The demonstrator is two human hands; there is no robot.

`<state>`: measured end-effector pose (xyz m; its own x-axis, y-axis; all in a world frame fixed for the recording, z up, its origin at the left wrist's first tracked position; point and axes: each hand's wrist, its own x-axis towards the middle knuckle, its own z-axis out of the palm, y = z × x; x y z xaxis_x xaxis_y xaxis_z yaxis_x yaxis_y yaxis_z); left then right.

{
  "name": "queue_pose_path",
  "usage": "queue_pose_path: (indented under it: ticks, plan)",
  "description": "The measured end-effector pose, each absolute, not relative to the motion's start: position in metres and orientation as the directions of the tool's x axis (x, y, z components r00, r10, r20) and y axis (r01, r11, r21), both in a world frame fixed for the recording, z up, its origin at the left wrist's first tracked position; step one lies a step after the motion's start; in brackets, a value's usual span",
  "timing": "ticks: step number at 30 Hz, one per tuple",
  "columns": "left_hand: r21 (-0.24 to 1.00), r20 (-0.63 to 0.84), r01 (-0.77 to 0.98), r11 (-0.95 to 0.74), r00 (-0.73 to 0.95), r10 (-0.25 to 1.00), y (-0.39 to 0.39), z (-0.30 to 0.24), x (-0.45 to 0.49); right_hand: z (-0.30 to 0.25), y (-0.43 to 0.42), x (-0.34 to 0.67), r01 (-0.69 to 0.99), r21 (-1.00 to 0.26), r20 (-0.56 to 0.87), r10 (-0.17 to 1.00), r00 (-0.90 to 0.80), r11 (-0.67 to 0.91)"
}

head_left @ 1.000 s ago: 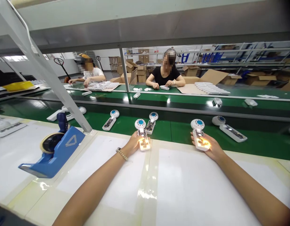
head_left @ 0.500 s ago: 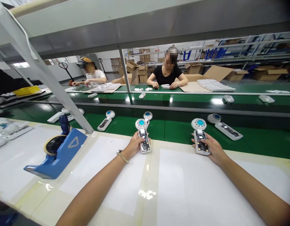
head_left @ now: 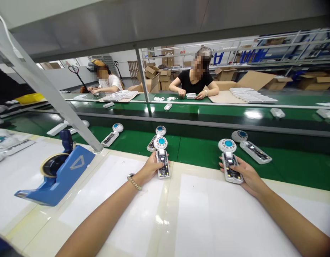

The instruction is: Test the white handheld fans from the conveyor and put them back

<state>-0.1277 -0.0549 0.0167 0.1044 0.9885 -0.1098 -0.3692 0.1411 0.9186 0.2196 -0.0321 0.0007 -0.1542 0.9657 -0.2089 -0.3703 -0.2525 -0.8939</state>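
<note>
My left hand grips a white handheld device with a round, blue-centred head and a body showing a dark circuit board. The thumb lies across the board. A matching white device is in my right hand, its thumb also on the board. Both are held upright, heads away from me, over the near table edge by the green belt. Just behind the left one, another such device lies on the belt, partly hidden. Beyond my right hand rests one more open-bodied device.
A blue tape dispenser stands left on the white-covered table, beside a slanted metal post. More devices lie along the green belt. Across it, two co-workers sit near cardboard with rows of white parts. A shelf overhangs.
The devices on the near belt have shifted left, and the one behind my left hand shows more. Both hands keep their devices, held slightly lower in view. The camera view has tilted a little.
</note>
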Motion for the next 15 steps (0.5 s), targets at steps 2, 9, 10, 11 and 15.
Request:
queue_pose_path:
  ticks: [2, 9, 10, 11, 15]
  plan:
    - [0.92, -0.117, -0.364, 0.145, 0.098, 0.988, -0.0544, 0.0166, -0.1277, 0.0015, -0.0313, 0.2204, -0.357, -0.897, -0.219, 0.964, -0.149, -0.259]
    - [0.916, -0.141, -0.366, 0.164, 0.09, 0.986, -0.0533, 0.0181, -0.1286, -0.0049, -0.0254, 0.2283, -0.383, -0.895, -0.19, 0.972, -0.139, -0.229]
    - [0.916, -0.14, -0.367, 0.165, 0.092, 0.986, -0.0533, 0.0186, -0.1286, -0.0053, -0.025, 0.2289, -0.385, -0.894, -0.19, 0.973, -0.131, -0.227]
    - [0.916, -0.142, -0.364, 0.168, 0.098, 0.985, -0.0534, 0.019, -0.1285, -0.0053, -0.0249, 0.229, -0.385, -0.895, -0.189, 0.974, -0.127, -0.224]
    - [0.918, -0.146, -0.356, 0.175, 0.108, 0.983, -0.0537, 0.0194, -0.1288, -0.0019, -0.0269, 0.2265, -0.374, -0.899, -0.191, 0.973, -0.131, -0.227]
